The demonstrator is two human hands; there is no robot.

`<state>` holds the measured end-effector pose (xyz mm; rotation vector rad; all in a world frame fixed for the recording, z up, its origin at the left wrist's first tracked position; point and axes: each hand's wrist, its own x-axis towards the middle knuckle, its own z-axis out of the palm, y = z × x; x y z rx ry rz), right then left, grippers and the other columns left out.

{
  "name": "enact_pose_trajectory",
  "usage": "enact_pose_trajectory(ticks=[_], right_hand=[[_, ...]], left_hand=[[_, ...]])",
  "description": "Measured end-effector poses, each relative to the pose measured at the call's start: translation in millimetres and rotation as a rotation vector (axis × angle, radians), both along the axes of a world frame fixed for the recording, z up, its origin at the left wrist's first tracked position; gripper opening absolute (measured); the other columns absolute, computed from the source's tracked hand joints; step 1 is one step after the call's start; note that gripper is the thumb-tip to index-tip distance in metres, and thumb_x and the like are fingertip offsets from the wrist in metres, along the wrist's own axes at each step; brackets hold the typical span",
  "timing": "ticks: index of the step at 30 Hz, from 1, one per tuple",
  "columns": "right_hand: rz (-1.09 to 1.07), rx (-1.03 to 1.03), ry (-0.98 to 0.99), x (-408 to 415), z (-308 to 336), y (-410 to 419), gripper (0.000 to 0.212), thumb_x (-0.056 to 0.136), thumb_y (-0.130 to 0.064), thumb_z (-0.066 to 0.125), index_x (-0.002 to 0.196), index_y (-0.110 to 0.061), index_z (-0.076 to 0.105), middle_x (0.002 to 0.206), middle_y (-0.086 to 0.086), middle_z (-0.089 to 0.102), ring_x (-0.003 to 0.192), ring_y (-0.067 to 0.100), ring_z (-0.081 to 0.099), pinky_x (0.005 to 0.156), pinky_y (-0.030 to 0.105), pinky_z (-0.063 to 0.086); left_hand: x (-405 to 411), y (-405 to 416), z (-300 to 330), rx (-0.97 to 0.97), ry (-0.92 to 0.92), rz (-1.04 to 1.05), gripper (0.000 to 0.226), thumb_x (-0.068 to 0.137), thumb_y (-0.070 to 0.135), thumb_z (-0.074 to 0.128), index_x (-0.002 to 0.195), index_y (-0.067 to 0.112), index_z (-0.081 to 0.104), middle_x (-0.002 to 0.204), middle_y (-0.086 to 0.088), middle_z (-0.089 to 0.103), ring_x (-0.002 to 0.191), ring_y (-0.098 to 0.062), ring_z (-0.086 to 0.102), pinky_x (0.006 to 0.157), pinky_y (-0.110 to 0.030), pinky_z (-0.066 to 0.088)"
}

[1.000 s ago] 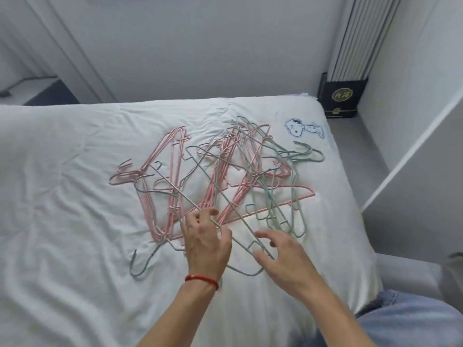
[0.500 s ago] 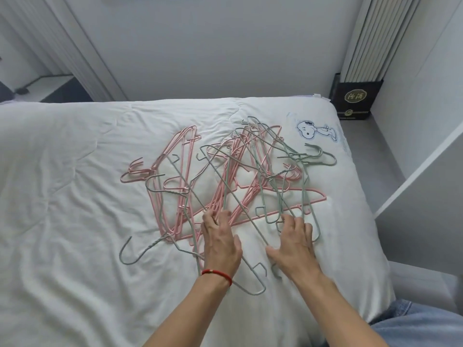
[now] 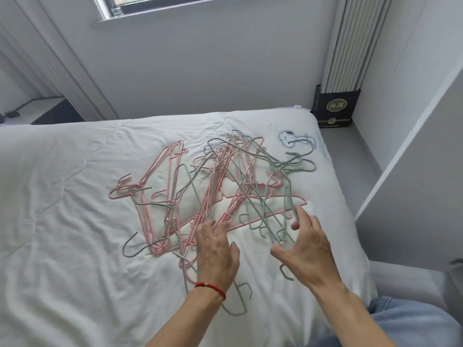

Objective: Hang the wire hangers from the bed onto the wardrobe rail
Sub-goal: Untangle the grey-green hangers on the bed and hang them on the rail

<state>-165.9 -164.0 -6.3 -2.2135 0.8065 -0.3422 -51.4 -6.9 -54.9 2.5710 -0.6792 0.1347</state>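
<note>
— What are the hands doing?
— The left hand (image 3: 215, 256), a red cord at its wrist, lies flat with straight fingers on the wire hangers (image 3: 213, 191). The right hand (image 3: 304, 249) curls its fingers round green wires.
— And the hangers?
— A pink and grey-green tangle on the white bed (image 3: 62, 196), near a cartoon dog patch (image 3: 292, 139).
— Any writing?
— A black box (image 3: 335, 108) with a gold emblem, characters unreadable.

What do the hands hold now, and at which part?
The right hand pinches grey-green hangers at their lower ends. The left hand only rests on the pile.
</note>
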Motion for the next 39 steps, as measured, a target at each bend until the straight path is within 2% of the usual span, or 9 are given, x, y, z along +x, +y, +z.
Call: enact_pose_trajectory(ticks=[4,8,13,18,25,29,32,35,39], right_hand=[[0.026,-0.009,-0.09,-26.4,1.2,-16.2,0.097,0.068,-0.037,0.08,0.155,-0.029,0.036,0.103,-0.014,0.047,0.074,0.001,0.048,0.078,0.02,0.042],[0.069,0.03,-0.131,-63.1,7.2,-37.7,0.087,0.071,-0.036,0.084,0.147,-0.041,0.04,0.102,-0.016,0.051,0.062,0.004,0.048,0.071,0.017,0.044],[-0.069,0.351,-0.288,-129.0,24.2,-88.7,0.035,0.091,-0.013,0.075,0.12,-0.031,0.067,0.079,-0.015,0.064,0.065,0.006,0.055,0.068,0.018,0.047],[-0.194,0.541,-0.423,-201.1,33.6,-117.7,0.032,0.097,-0.001,0.065,0.121,-0.021,0.072,0.08,0.004,0.057,0.06,0.014,0.049,0.047,0.028,0.045],[-0.293,0.951,-0.516,-308.5,58.0,-134.5,0.038,0.095,-0.004,0.058,0.133,-0.004,0.06,0.121,0.026,0.07,0.096,0.039,0.068,0.073,0.043,0.063],[-0.357,1.183,-0.575,-359.5,73.4,-133.5,0.041,0.101,-0.016,0.045,0.14,-0.022,0.056,0.137,0.034,0.06,0.127,0.052,0.058,0.078,0.06,0.062],[-0.407,1.243,-0.666,-389.6,75.5,-131.1,0.041,0.103,-0.025,0.042,0.142,-0.03,0.055,0.141,0.033,0.057,0.131,0.053,0.055,0.069,0.051,0.065],[-0.627,1.091,-0.679,-414.6,76.7,-134.0,0.039,0.105,-0.023,0.043,0.143,-0.029,0.053,0.133,0.031,0.065,0.121,0.05,0.064,0.056,0.034,0.061],[-0.956,0.814,-0.63,-434.1,84.5,-144.4,0.035,0.107,-0.022,0.047,0.139,-0.032,0.058,0.115,0.025,0.07,0.091,0.037,0.073,0.045,0.026,0.052]], left_hand=[[-9.6,-38.0,40.8,-0.418,0.46,-0.023,0.033,0.098,0.032,0.059,0.125,0.013,0.063,0.111,-0.002,0.07,0.102,-0.017,0.067,0.09,-0.033,0.056],[-30.4,-89.6,70.3,-0.75,0.908,-0.008,0.021,0.103,0.023,0.055,0.103,0.002,0.057,0.082,-0.019,0.074,0.064,-0.027,0.071,0.055,-0.032,0.06],[-76.1,-138.2,78.8,-0.706,1.049,-0.098,0.02,0.1,0.014,0.059,0.086,0.001,0.054,0.064,-0.012,0.07,0.045,-0.023,0.065,0.042,-0.025,0.053],[-136.3,-166.3,90.8,-0.669,1.144,-0.22,0.025,0.095,0.018,0.068,0.087,-0.003,0.057,0.067,-0.015,0.07,0.047,-0.024,0.066,0.044,-0.026,0.054],[-213.7,-192.6,95.1,-0.458,1.399,-0.437,0.028,0.1,0.021,0.06,0.091,-0.006,0.063,0.071,-0.014,0.072,0.052,-0.024,0.066,0.049,-0.025,0.055],[-254.8,-231.9,88.9,-0.279,1.402,-0.589,0.029,0.102,0.025,0.057,0.098,-0.003,0.063,0.075,-0.013,0.072,0.048,-0.02,0.065,0.049,-0.026,0.057],[-286.5,-270.0,87.3,-0.057,1.328,-0.732,0.03,0.103,0.029,0.053,0.098,0.001,0.064,0.073,-0.008,0.07,0.044,-0.016,0.06,0.049,-0.026,0.056],[-314.3,-310.8,93.8,0.157,1.17,-0.921,0.041,0.104,0.04,0.049,0.096,0.006,0.068,0.076,-0.005,0.071,0.046,-0.016,0.059,0.05,-0.025,0.054],[-344.3,-362.4,125.3,0.063,0.973,-1.059,0.034,0.097,0.042,0.056,0.088,0.013,0.071,0.084,-0.007,0.073,0.063,-0.023,0.062,0.062,-0.033,0.057]])
